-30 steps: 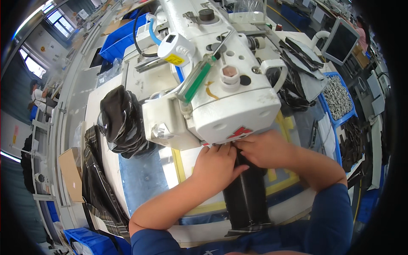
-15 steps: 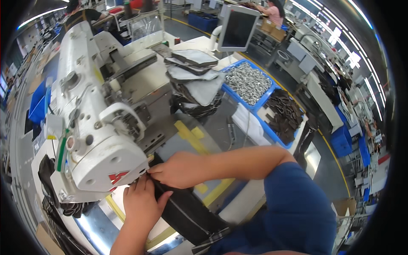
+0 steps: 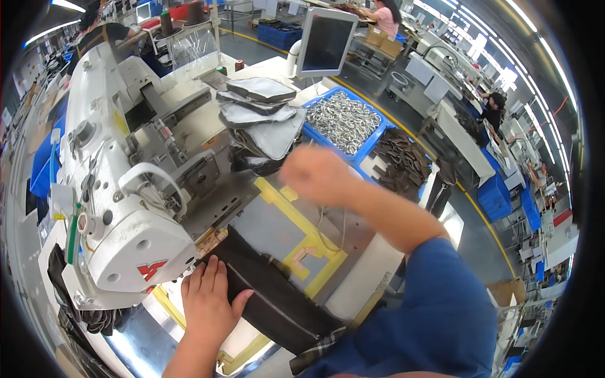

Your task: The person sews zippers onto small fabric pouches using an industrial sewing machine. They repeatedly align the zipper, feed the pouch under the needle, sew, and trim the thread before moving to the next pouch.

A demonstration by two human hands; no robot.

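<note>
My left hand (image 3: pixel 211 296) lies flat on a long black fabric piece (image 3: pixel 277 309) with a zipper running along it, its fingers stretched out and its thumb apart. The fingertips are close beside the white sewing machine's head (image 3: pixel 151 246). Above the table my right hand (image 3: pixel 318 176) is off the fabric, smeared by motion. It is nearest the stack of dark, white-faced pieces (image 3: pixel 271 135) and a blue bin of metal rings (image 3: pixel 345 121). Whether it holds anything cannot be made out.
Beside the rings, another blue bin holds dark brown strips (image 3: pixel 403 160). Yellow tape (image 3: pixel 296 220) marks the work plate. Behind the stack stands a monitor (image 3: pixel 326 44). Dark material (image 3: pixel 94 318) hangs at the left, under the machine head. Other people work farther off.
My right hand has left the fabric by the machine head and moved up and to the right, toward the bins. My left hand remains on the fabric. The head view has shifted slightly.
</note>
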